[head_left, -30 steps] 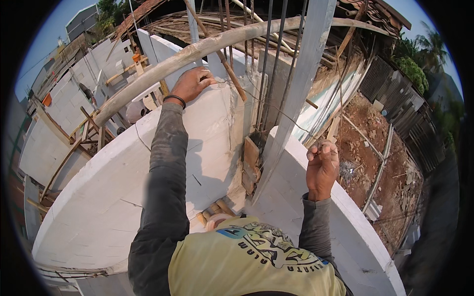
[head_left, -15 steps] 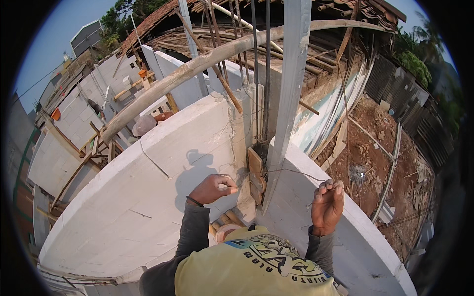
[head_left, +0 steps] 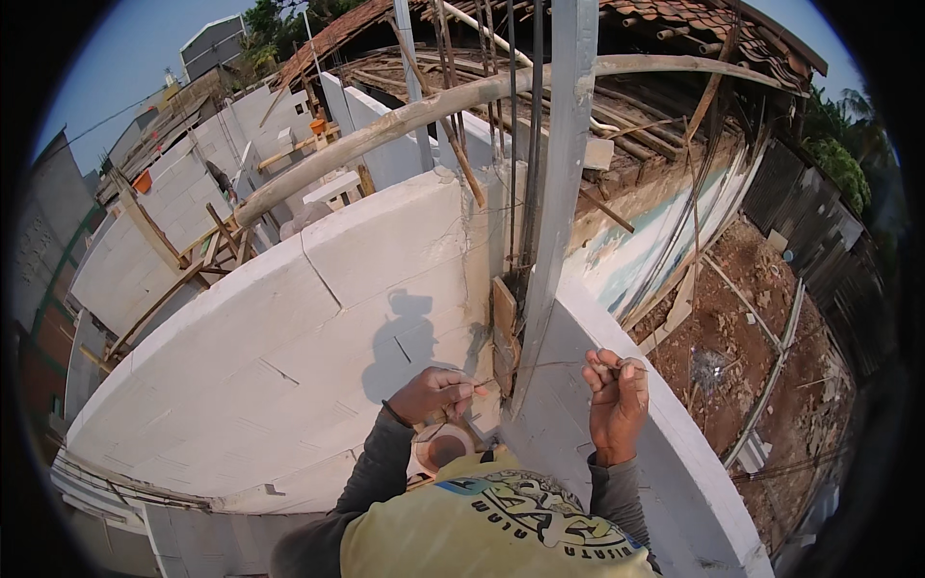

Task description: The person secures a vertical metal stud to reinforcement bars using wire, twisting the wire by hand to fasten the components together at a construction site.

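Observation:
My left hand [head_left: 438, 393], low at the centre, pinches one end of a thin wire [head_left: 546, 365] that stretches across in front of the vertical metal post [head_left: 568, 144]. At the right my right hand [head_left: 613, 395] is raised palm up, its curled fingertips closed on the other end. Between them, behind the wire, are dark rebars [head_left: 524, 193] and a small wooden board [head_left: 503, 328] at the corner of two white block walls [head_left: 241, 376]. A round bucket-like object [head_left: 443, 449], partly hidden, lies below my left hand.
A long bamboo pole [head_left: 337, 154] crosses above the walls. A tiled roof [head_left: 694, 29] with exposed timbers stands behind. At the right, dirt ground [head_left: 752, 405] with debris borders a corrugated fence [head_left: 800, 241]. More block walls [head_left: 193, 183] and scaffold timbers fill the left.
My left hand has come down from the top of the wall to low at the centre, beside the corner. My right hand has dropped lower, still pinching the wire. The view has shifted slightly.

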`<state>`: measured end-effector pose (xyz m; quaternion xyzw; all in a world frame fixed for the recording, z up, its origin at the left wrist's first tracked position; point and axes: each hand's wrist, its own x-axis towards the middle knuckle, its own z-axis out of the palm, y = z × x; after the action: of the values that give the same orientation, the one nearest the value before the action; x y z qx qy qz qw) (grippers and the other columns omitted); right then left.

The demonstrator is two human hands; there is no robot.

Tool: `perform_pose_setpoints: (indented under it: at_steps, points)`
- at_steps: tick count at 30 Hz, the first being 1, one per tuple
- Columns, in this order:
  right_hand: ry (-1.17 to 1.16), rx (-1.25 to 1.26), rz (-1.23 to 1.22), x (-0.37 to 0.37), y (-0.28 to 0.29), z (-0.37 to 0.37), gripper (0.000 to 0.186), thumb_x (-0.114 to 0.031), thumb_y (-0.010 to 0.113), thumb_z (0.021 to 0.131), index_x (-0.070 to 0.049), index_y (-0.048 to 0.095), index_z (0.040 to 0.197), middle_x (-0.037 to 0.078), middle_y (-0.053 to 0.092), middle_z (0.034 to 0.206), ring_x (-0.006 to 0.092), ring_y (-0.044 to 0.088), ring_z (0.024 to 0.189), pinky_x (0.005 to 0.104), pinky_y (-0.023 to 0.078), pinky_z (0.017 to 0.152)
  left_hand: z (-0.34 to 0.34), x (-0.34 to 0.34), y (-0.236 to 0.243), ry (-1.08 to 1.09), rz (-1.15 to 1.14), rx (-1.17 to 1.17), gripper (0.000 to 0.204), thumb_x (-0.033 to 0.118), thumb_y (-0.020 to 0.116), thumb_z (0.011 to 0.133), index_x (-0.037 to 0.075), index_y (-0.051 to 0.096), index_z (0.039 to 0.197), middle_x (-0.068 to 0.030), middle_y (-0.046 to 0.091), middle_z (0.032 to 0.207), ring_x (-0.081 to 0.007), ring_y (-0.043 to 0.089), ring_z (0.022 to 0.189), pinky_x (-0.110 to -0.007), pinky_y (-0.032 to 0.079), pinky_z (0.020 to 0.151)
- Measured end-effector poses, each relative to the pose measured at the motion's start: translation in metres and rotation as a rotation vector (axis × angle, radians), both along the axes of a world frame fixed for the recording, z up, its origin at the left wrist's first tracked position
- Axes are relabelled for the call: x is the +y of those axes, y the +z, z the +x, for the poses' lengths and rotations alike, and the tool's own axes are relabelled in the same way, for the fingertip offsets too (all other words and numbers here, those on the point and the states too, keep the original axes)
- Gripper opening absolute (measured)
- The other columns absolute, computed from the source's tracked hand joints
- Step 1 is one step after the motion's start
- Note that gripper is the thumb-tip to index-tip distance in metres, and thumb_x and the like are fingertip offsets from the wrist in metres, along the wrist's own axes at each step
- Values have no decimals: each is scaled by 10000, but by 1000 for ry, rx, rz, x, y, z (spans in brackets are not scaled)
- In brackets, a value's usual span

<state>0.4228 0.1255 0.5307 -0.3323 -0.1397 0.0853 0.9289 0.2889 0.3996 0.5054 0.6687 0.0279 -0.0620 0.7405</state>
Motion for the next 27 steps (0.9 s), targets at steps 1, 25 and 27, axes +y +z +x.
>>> perform_pose_setpoints:
  at_steps: [1, 25, 27]
  points:
    - [12, -12, 24, -2, 3, 2, 163, -212, 525, 1005, -54, 506, 1044, 176, 659, 1068, 293, 664, 999, 415, 572, 825, -3, -6, -1, 1, 45, 6, 322, 249, 609, 960, -34, 687, 1092, -47, 675, 776, -87, 597, 702, -248, 492, 663]
    - [287, -416, -325, 31, 41, -16, 539, -338, 521, 999, 26, 413, 1381, 117, 600, 1072, 189, 609, 975, 332, 525, 838, 21, -89, 22, 93, 345, -136, 397, 404, 519, 995, 64, 709, 1074, 21, 464, 626, -84, 445, 587, -259, 399, 565]
    - [135, -446, -513, 34, 42, -23, 516, -310, 544, 990, 30, 434, 1363, 112, 597, 1077, 181, 598, 986, 329, 520, 836, 30, -97, 13, 126, 368, -224, 355, 347, 524, 1004, 49, 696, 1090, -2, 500, 627, -100, 485, 587, -268, 419, 574]
